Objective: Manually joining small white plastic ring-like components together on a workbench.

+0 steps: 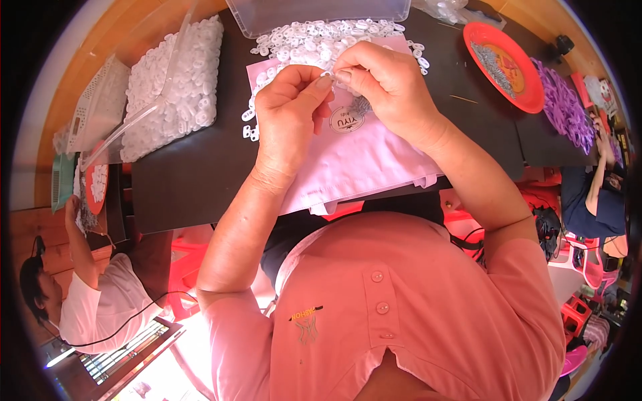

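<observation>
My left hand (287, 110) is closed in a pinch, with a small white plastic piece (327, 74) at its thumb and fingertip. Against it, my right hand (394, 87) pinches too; what lies between its fingertips is too small to make out. Both hands meet over a pink cloth (364, 160) with straps, spread on the table's near edge. Small grey metal parts (362, 105) lie on the cloth, partly behind my right hand. Just beyond my hands is a heap of white oval plastic pieces (314, 41), and a few more sit left of my left wrist.
A clear bin (170, 93) full of white pieces stands at left, another clear bin (317, 17) at the far edge. On the right are a red plate (535, 93) of metal parts and purple straps (565, 107). People (110, 301) work at left and far right.
</observation>
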Action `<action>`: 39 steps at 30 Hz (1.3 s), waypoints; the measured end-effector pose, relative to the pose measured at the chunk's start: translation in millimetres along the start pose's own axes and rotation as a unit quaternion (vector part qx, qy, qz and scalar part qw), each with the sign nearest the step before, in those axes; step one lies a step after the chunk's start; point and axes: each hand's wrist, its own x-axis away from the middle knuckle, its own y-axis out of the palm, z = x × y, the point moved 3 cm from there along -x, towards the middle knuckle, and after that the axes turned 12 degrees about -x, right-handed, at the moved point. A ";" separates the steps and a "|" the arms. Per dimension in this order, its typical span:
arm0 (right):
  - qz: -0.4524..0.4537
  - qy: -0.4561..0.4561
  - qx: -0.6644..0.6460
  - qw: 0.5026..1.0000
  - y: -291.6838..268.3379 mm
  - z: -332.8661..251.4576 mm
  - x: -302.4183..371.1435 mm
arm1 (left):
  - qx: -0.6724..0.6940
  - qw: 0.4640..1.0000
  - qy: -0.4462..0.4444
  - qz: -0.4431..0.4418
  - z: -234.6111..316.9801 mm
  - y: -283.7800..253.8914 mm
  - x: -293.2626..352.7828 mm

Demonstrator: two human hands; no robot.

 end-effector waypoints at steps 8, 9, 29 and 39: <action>0.021 0.074 -0.099 0.992 9.0 -2.1 4.5 | -0.020 0.998 0.058 0.012 -13.6 1.6 -1.6; 0.040 0.144 -0.139 0.979 4.2 -1.3 2.6 | -0.036 0.997 0.067 0.009 -16.4 1.9 -2.5; -0.493 -0.121 0.258 0.822 138.0 12.9 -88.0 | -0.337 0.886 0.319 -0.009 -27.9 26.8 3.3; -0.533 -0.102 0.231 0.807 144.9 15.1 -89.0 | -0.346 0.881 0.323 -0.005 -26.0 26.3 1.2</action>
